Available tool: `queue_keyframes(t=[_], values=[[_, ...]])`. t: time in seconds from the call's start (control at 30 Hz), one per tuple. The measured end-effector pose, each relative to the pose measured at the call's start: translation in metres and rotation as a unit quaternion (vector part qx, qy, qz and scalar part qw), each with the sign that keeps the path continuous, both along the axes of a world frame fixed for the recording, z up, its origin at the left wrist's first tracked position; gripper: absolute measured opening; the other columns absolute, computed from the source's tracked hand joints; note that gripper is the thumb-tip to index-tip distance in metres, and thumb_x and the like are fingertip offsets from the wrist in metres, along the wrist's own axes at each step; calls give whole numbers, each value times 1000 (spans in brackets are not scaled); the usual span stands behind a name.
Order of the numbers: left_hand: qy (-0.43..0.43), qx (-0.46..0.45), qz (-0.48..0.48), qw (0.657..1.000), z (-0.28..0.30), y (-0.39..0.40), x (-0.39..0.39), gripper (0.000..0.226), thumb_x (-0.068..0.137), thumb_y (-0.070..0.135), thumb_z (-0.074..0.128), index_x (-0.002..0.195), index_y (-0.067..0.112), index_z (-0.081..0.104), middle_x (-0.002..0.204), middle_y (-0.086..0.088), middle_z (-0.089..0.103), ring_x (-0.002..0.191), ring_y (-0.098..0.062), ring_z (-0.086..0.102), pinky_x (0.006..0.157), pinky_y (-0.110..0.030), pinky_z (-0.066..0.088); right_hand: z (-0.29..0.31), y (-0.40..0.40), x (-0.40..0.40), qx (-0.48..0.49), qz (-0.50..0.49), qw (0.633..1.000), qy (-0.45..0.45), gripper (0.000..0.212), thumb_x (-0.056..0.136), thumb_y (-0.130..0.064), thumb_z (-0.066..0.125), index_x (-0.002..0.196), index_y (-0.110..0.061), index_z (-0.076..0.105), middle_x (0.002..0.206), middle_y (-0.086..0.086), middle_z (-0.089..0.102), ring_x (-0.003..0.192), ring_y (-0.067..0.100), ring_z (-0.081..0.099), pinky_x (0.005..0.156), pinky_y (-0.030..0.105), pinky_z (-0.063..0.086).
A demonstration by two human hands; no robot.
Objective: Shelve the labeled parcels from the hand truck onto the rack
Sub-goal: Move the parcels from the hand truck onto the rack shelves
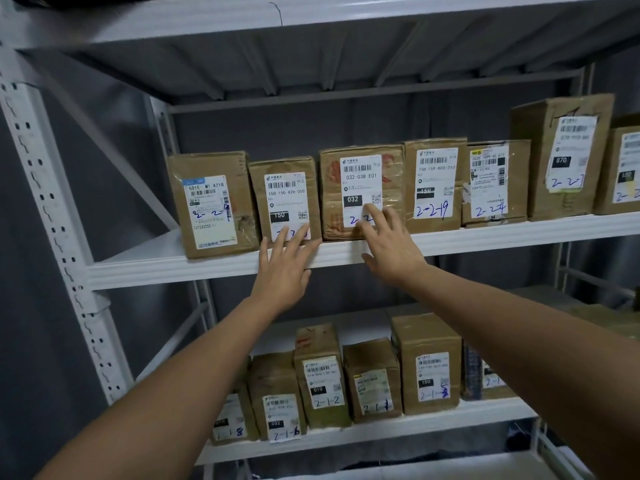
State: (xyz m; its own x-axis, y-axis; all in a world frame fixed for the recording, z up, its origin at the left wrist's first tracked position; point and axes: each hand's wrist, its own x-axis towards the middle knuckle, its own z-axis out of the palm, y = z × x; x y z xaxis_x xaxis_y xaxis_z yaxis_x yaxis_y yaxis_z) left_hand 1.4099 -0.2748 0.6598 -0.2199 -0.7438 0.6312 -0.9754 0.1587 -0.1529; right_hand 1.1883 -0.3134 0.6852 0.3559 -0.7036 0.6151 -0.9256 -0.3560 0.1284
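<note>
Pressing with both hands against parcels on the middle shelf of the rack (69, 258).
Left hand (282, 271): fingers straight, tips flat on the label of the 150 parcel (285, 199); nothing gripped.
Right hand (389, 247): fingers extended, tips on the lower label of the 032 parcel (360, 190); nothing gripped.
150 parcel: upright at the shelf front edge, second from left, touching the 032 parcel.
032 parcel: upright, just right of the 150 parcel, beside the 2-2-19 parcel (434, 183).
Middle shelf (173, 263): one row of labelled brown boxes.
Lower shelf (381, 434): second row of labelled boxes.
Hand truck: out of view.
</note>
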Motion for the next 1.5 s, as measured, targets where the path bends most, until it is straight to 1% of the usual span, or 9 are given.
queue_keyframes(t=[0.17, 0.27, 0.37, 0.5, 0.67, 0.9, 1.2, 1.37, 1.5], values=[[17, 4, 2, 1000, -6, -1, 7, 64, 97, 24, 51, 150, 38, 18, 163, 10, -8, 150, -27, -10, 118, -58, -1, -3, -6, 4, 10, -11, 1000, 2, 60, 90, -31, 61, 141, -15, 32, 160, 8, 5, 143, 42, 11, 114, 53, 27], [38, -13, 14, 999, -10, 1, 17, 70, 95, 22, 54, 151, 41, 16, 162, 11, -15, 149, -31, -15, 118, -60, -3, -3, -2, 9, 6, -16, 1000, 0, 59, 91, -32, 59, 141, -16, 33, 161, 9, 5, 143, 42, 12, 113, 53, 29], [79, -22, 49, 995, -16, 4, 30, 81, 94, 22, 56, 152, 45, 5, 160, 9, -22, 146, -36, -21, 115, -59, -10, -6, 6, 18, -7, -15, 1000, 0, 58, 91, -33, 58, 142, -17, 34, 161, 8, 7, 144, 43, 12, 111, 54, 28], [114, -26, 100, 988, -25, 5, 44, 89, 94, 29, 57, 153, 40, -9, 159, 0, -29, 145, -39, -23, 114, -63, -9, -14, 12, 30, 1, -3, 1000, -3, 62, 90, -32, 61, 144, -19, 34, 162, 5, 6, 146, 42, 9, 112, 57, 24], [161, 6, 124, 979, -26, 3, 56, 88, 96, 33, 54, 151, 41, -13, 155, 1, -36, 142, -46, -25, 114, -65, -8, -19, 13, 35, 10, -3, 1000, -11, 66, 93, -33, 57, 150, -22, 27, 163, 4, 4, 148, 42, 3, 116, 57, 18], [154, 31, 79, 984, -23, 1, 73, 88, 95, 26, 55, 148, 50, -11, 155, 13, -35, 141, -49, -25, 113, -65, -7, -21, 15, 44, 16, -20, 1000, -14, 65, 93, -35, 58, 149, -20, 28, 163, 3, 1, 146, 43, 5, 115, 57, 20], [151, 29, 66, 986, -23, 4, 76, 85, 96, 28, 53, 149, 49, -10, 156, 12, -32, 142, -46, -24, 113, -67, -8, -23, 14, 53, 26, -26, 999, -13, 60, 92, -35, 59, 143, -20, 32, 163, 3, -2, 146, 43, 4, 115, 59, 21], [120, 14, 39, 992, -29, 10, 58, 86, 96, 27, 54, 150, 47, -10, 158, 9, -29, 145, -38, -25, 113, -63, -12, -25, 14, 49, 25, -30, 999, -14, 61, 91, -36, 60, 144, -21, 32, 163, 3, -1, 146, 42, 4, 115, 58, 21], [74, 21, -5, 997, -32, 15, 33, 85, 96, 25, 53, 151, 46, -9, 156, 11, -34, 145, -34, -27, 113, -62, -14, -28, 19, 39, 23, -35, 999, -18, 62, 92, -37, 59, 145, -21, 31, 163, 2, -1, 147, 41, 3, 114, 58, 22]])
